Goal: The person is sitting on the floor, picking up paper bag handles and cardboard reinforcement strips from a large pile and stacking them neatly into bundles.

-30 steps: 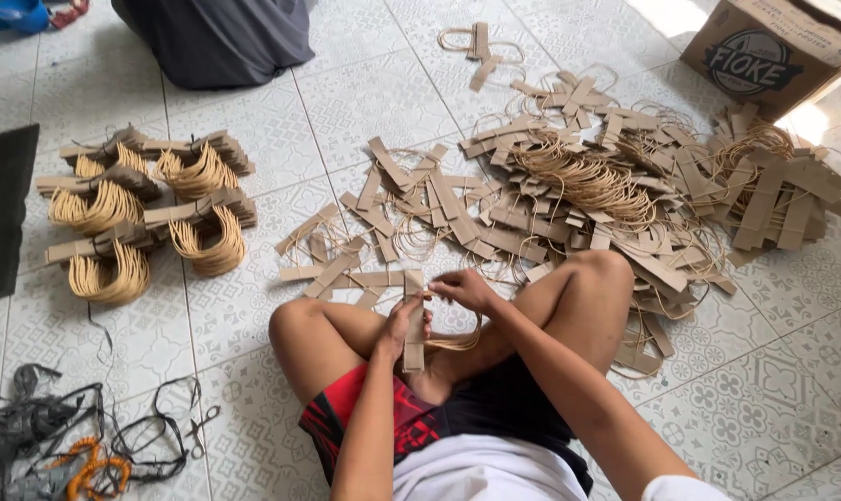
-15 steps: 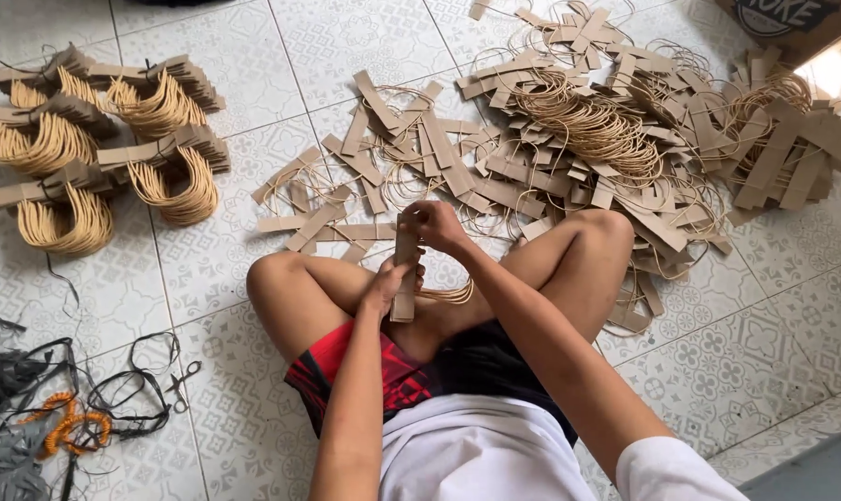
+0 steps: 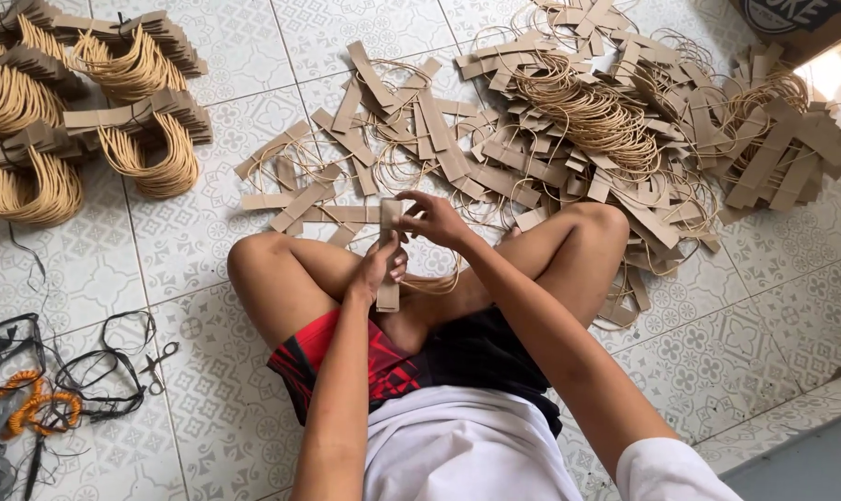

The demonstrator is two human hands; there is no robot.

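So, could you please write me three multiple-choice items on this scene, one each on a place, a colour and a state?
1. Where do the tidy bundles of handles lie?
A. upper left of the floor
B. on the person's lap
C. inside the box

2. What colour are the loose card strips?
A. blue
B. brown
C. white

3. How is the stack of strips held?
A. lying untouched on the tiles
B. by the left hand alone
C. upright between both hands

Answers: 1 A, the bundles sit on the tiles at upper left. 2 B, the strips are kraft brown. 3 C, the left hand grips its middle and the right hand its top.
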